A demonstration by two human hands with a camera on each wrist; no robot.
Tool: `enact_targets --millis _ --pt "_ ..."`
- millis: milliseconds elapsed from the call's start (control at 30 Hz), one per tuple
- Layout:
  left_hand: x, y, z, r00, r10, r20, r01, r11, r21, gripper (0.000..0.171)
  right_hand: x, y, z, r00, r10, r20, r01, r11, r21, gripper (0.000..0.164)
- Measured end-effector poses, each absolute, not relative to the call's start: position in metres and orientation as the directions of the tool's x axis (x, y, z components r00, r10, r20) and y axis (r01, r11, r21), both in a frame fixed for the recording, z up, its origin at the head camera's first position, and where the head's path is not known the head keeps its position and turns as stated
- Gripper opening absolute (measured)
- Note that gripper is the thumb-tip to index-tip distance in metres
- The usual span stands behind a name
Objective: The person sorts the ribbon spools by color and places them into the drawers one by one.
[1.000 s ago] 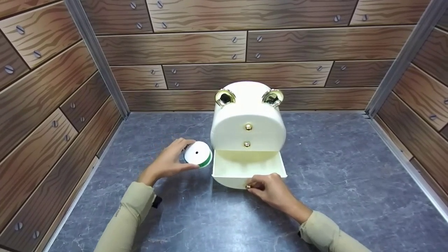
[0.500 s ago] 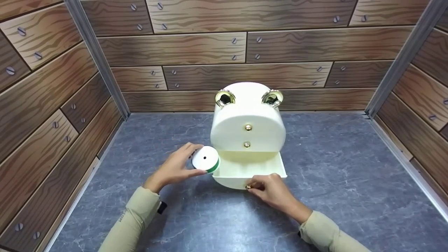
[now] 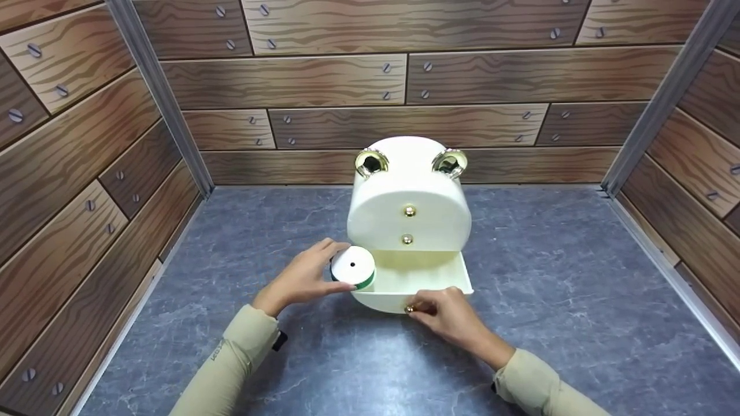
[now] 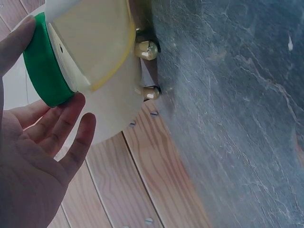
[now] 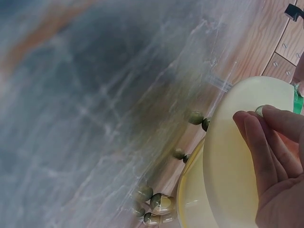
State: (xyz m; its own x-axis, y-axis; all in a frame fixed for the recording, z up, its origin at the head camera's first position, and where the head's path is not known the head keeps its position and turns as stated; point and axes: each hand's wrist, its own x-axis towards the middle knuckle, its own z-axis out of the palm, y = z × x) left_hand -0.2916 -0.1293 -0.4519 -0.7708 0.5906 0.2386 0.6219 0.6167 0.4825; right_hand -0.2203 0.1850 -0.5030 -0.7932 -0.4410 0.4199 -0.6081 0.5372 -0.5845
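My left hand (image 3: 306, 274) holds a ribbon spool (image 3: 354, 266) with white round ends and green ribbon (image 4: 45, 66), thumb on one side and fingers on the other. In the head view the spool overlaps the left end of a pulled-out drawer (image 3: 425, 274), the lowest one of a cream, round-topped small cabinet (image 3: 376, 222). At the drawer front, my right hand (image 3: 454, 318) pinches its small gold knob (image 5: 260, 110) between thumb and fingers. The bare drawer floor shows to the right of the spool.
Two gold ring-shaped pieces (image 3: 372, 162) stick up like eyes on the cabinet top. Two gold knobs (image 3: 409, 211) sit on its upper front. Wood-patterned walls (image 3: 335, 78) enclose the grey marbled table (image 3: 549, 260) at the back and sides.
My left hand has carried the ribbon spool to the right and slightly nearer, from beside the drawer to over its left end. My right hand stays on the knob; the drawer has not moved.
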Motion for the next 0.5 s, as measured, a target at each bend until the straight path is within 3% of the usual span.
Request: enact_targets --millis 500 --pt "-0.2906 -0.1230 -0.4536 -0.787 0.578 0.217 0.593 0.608 0.528 0.081 -0.2212 0.1854 -0.5040 -0.774 -0.447 0.448 -0.633 0.538 -0.557 0.016"
